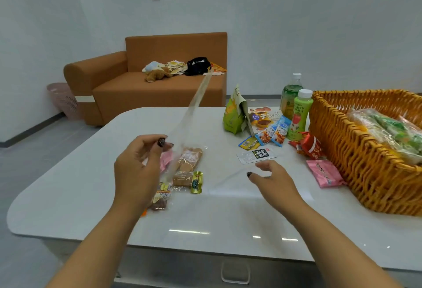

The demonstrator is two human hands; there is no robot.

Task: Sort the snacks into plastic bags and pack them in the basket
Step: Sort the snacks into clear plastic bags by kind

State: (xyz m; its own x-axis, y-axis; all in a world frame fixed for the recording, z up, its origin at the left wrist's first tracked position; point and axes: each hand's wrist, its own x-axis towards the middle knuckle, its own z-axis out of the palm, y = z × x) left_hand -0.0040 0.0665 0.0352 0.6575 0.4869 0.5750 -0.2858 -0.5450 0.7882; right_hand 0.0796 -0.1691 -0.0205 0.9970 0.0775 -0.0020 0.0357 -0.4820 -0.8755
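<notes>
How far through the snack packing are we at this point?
Partly through. Done: one filled bag of green snacks already lies in the basket. In hand: the left hand pinches a clear plastic bag, while the right hand hovers open. Left: loose snacks such as the brown pastry packet, pink packet, red packet and blue sachets lie on the table.

- Basket [338, 150]: woven orange-yellow wicker.
- Sofa [159, 82]: burnt orange.
- Worktop [205, 214]: glossy white.
- Bottle [299, 116]: light green, white cap.
- Snack packet [324, 172]: pink.
</notes>
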